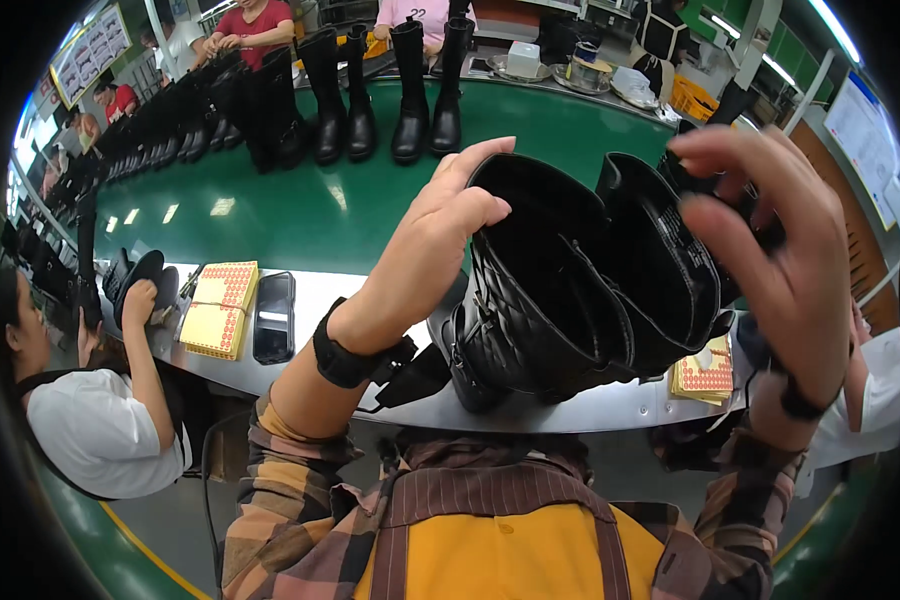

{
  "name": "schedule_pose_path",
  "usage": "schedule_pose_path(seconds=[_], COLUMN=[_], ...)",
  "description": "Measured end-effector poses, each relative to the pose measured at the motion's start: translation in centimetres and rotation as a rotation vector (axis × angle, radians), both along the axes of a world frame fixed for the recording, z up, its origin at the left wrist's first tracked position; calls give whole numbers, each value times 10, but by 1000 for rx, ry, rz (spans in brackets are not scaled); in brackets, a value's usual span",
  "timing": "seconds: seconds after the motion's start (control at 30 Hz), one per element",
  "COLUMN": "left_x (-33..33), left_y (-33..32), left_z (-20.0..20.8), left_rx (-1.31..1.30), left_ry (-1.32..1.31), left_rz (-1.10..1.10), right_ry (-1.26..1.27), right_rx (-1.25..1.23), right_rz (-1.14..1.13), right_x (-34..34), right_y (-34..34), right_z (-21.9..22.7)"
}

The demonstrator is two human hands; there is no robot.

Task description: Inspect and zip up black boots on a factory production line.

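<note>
A pair of black boots stands upright side by side in front of me, openings facing up. The left boot (pixel 515 325) has a quilted shaft and a buckle strap low on its side. My left hand (pixel 430 240) grips its top rim, thumb at the inner edge and fingers mostly hidden outside. Close by on the right is the second boot (pixel 705 285), its shaft open and a pale printed patch on the lining. Raised beside that shaft, my right hand (pixel 795 245) is open, thumb and fingers apart, with nothing visible between them.
Beyond the metal ledge (pixel 410 415) runs a green conveyor belt (pixel 270 215) carrying rows of black boots (pixel 408 100). A bundle of yellow sticker sheets (pixel 220 310) and a dark phone (pixel 274 318) lie left, more sticker sheets (pixel 703 375) right. A co-worker (pixel 100 425) sits at left.
</note>
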State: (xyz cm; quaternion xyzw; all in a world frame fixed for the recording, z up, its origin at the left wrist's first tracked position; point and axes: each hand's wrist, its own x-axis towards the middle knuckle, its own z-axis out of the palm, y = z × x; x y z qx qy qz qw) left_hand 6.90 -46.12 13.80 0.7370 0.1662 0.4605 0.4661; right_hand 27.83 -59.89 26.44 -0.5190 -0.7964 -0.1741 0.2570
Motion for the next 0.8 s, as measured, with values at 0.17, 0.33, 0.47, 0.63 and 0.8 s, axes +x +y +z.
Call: schedule_pose_path(seconds=[0.17, 0.33, 0.47, 0.63, 0.8], left_x=[-2, -6, -3, -4, -1], left_y=[-13, -2, 1, 12, 8], left_z=[17, 18, 20, 19, 19], left_rx=[-22, -348, -370, -183, -386], left_ry=[6, -80, -82, 87, -16], left_rz=[26, -72, -112, -28, -146], right_ry=[8, -34, -33, -62, -73], right_rx=[-388, -672, -668, -815, -858], right_rz=[83, 198, 173, 70, 35], right_x=[-4, -11, -10, -8, -12], right_y=[84, 110, 114, 114, 114], right_z=[2, 2, -4, -3, -5])
